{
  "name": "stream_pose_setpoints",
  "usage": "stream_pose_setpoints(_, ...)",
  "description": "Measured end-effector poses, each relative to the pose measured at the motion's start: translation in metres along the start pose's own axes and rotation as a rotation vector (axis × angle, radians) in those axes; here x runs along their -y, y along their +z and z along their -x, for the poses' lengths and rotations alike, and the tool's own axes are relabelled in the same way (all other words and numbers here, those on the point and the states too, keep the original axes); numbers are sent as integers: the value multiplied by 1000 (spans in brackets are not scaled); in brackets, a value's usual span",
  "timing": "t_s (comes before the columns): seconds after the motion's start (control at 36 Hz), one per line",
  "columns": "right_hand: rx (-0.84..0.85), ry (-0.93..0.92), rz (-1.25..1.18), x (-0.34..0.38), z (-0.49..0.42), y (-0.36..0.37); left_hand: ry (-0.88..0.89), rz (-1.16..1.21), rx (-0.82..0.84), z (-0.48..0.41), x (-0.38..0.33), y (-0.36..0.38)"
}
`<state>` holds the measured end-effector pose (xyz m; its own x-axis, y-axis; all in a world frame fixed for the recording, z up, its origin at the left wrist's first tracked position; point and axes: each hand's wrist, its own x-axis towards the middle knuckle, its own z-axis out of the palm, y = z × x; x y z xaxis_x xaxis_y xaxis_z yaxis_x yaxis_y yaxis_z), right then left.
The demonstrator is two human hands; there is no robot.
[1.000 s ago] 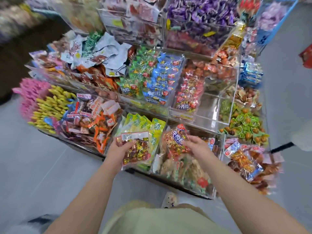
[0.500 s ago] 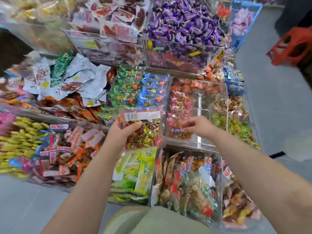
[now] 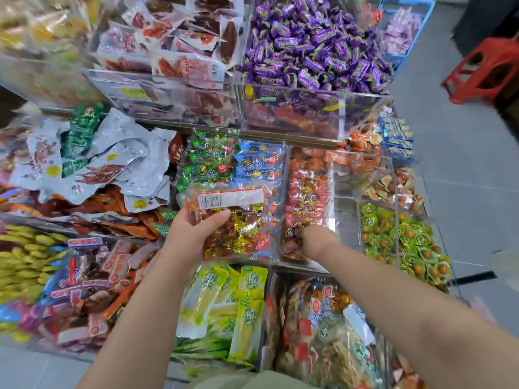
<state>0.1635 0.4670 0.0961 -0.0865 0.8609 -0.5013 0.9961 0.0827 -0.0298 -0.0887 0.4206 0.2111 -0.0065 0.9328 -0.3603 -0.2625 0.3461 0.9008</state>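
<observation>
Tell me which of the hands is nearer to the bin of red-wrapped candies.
Right. The right hand reaches into the bin of red-wrapped candies; the left hand is off to its left, holding a clear bag of gold-wrapped sweets.

The right hand released its packet and reached into the red sweets, centre right; the left hand raised its bag.

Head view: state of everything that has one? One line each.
left hand, grips the sweet bag, thumb across its front.
sweet bag, held up, barcode label facing the camera.
right hand, down among the red-wrapped packets; fingers hidden, so any hold is unclear.
red-wrapped packets, loosely piled.
purple candies, heaped high.
red stool, standing on the floor.
</observation>
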Motion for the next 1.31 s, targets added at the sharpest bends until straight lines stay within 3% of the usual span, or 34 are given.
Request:
stream_pose_setpoints(0.17,35,-6,28,15,-1,4,-12,-51,-4,-5,-1,6)
stream_pose_setpoints(0.28,56,-103,-130,1,3,5,-19,-39,9,-6,-1,15)
stream_pose_setpoints(0.42,-154,-105,-147,-19,9,6,-23,-33,13,-7,0,19)
stream_pose_setpoints(0.67,-149,-93,-105,0,5,-6,-84,-108,50,-8,8,35)
stream_pose_setpoints(0.75,-124,-140,-376,-4,13,-12,-85,-145,-1,-8,11,37)
stream_pose_setpoints(0.86,-266,-43,-1119,-6,48,-31,-66,-82,-83,-7,17,44)
stream_pose_setpoints(0.92,-231,-107,-1322,-5,68,-33,-86,-3,-119,-7,21,50)
stream_pose_setpoints(0.97,-296,-225,-1173,-4,89,-28,-135,48,-115,-6,25,60)
stream_pose_setpoints(1.03,-537,-322,-826,-5,104,-24,-176,50,-58,-4,26,71)
stream_pose_setpoints(1.11,-812,-500,-494,-8,115,-32,-226,-22,39,1,28,85)
stream_pose_setpoints(1.19,-783,-573,-283,-13,121,-39,-266,-121,105,6,29,93)
stream_pose_setpoints(1.31,-768,-619,-284,-16,132,-42,-256,-156,130,11,29,95)
